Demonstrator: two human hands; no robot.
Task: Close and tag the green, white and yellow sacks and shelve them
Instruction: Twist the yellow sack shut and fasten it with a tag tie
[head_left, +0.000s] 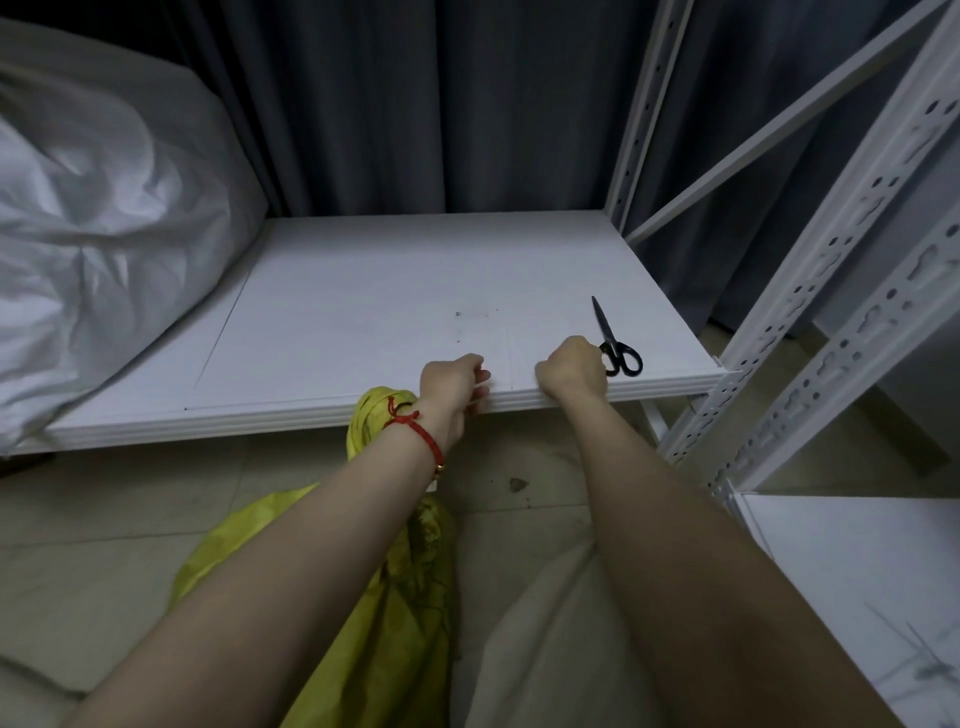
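A low white shelf (363, 312) fills the middle of the view, and both hands are at its front edge. The left hand (454, 384) sits right at that edge with its fingers curled; whether they grip the board or pinch something small cannot be told. The right hand (571, 371) lies just beside it on the shelf's front edge, closed up like a fist, knuckles against the handles of a pair of black scissors (615, 345). Whether it holds anything is also unclear. The scissors lie flat near the shelf's front right corner, blades pointing toward the back.

The white sack (104, 234) lies bulging on the left end of the shelf. The yellow sack (384, 597) is on the floor (104, 519) in front of the shelf — its gathered neck rises to the front edge, right behind the left wrist, which wears a red cord bracelet (415, 426). A pale cloth (545, 639) lies on the floor beside the yellow sack, under the right forearm.

Behind the shelf hangs a grey curtain (415, 104). White perforated metal uprights (831, 291) stand at the shelf's right end.
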